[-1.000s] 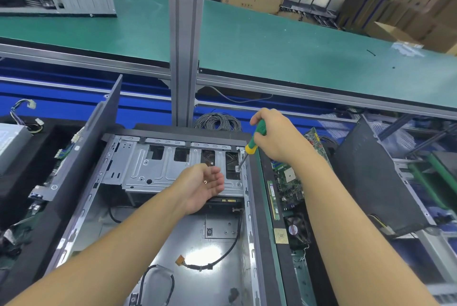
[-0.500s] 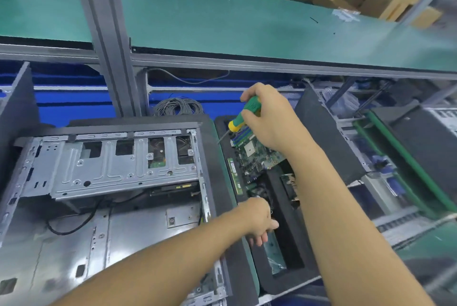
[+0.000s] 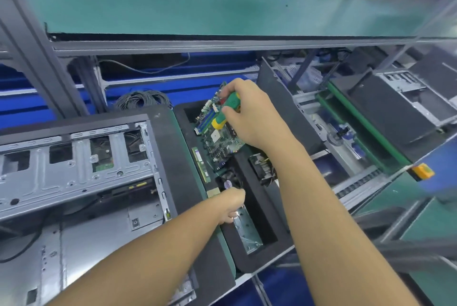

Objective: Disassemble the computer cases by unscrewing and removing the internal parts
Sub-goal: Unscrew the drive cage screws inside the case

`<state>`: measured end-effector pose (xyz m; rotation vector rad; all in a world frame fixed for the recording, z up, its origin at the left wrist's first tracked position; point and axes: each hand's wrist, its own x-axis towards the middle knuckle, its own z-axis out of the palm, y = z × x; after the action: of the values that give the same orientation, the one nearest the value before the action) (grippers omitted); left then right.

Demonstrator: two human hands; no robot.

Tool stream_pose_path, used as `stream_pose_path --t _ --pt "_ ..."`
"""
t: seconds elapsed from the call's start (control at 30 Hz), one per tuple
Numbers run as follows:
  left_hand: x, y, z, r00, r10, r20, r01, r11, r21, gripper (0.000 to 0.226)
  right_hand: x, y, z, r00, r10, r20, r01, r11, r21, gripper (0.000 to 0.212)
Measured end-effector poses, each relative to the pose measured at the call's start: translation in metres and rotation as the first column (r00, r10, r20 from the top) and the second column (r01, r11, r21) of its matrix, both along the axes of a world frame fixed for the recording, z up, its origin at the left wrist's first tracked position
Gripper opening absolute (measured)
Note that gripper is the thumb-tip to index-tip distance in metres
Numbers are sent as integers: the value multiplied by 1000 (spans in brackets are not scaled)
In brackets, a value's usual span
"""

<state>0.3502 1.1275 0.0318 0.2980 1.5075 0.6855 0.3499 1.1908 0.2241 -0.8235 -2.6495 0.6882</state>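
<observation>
left fingers [image 3: 234,214] now curled down in the near pocket of the foam tray [image 3: 259,219], can't tell if the screw's dropped yet, left hand [image 3: 231,203] moved rightward off the drive cage [image 3: 74,177]; right fingers [image 3: 228,114] grip screwdriver [image 3: 232,102] above motherboard [image 3: 220,142], computer case [image 3: 160,137] sits left, cage not out yet

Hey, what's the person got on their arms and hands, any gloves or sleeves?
Nothing worn shows. The left hand and right hand are ungloved, and both forearms are bare to the frame edge: no sleeves, watch or wrist strap in view.
</observation>
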Motion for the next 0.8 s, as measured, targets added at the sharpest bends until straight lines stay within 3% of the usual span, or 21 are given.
stream_pose_path --t 0.17,0.27,0.33,0.43,0.5,0.57,0.67,0.73,0.8 --pt "-49 -25 51 999 -46 -12 47 984 173 19 -33 -14 10 995 40 -91 -43 998 -38 26" --pt "-83 -58 85 981 -69 -184 111 967 230 16 -57 -27 14 988 58 -141 -64 997 -37 30" --pt "-105 -84 97 955 -2 -298 88 957 276 21 -75 -39 15 985 104 -137 -109 994 -31 30" --pt "-128 -113 101 928 200 -314 -84 934 346 18 -95 -53 9 981 167 -99 -169 986 -11 30" --pt "-142 -130 93 796 399 -455 -201 884 423 21 -106 -61 3 980 189 -70 -189 982 -2 29" --pt "-152 -146 82 569 504 -649 -184 848 497 20 -114 -67 -6 982 186 -42 -187 982 -24 29" --pt "-169 -162 58 318 409 -855 -37 907 420 25 -121 -76 -20 986 166 -22 -167 983 -72 29" --pt "-179 -161 41 243 255 -936 25 963 269 33 -123 -80 -28 988 152 -25 -154 984 -87 28" --pt "-185 -154 31 225 229 -947 22 971 240 35 -125 -82 -31 989 144 -29 -146 984 -99 30"
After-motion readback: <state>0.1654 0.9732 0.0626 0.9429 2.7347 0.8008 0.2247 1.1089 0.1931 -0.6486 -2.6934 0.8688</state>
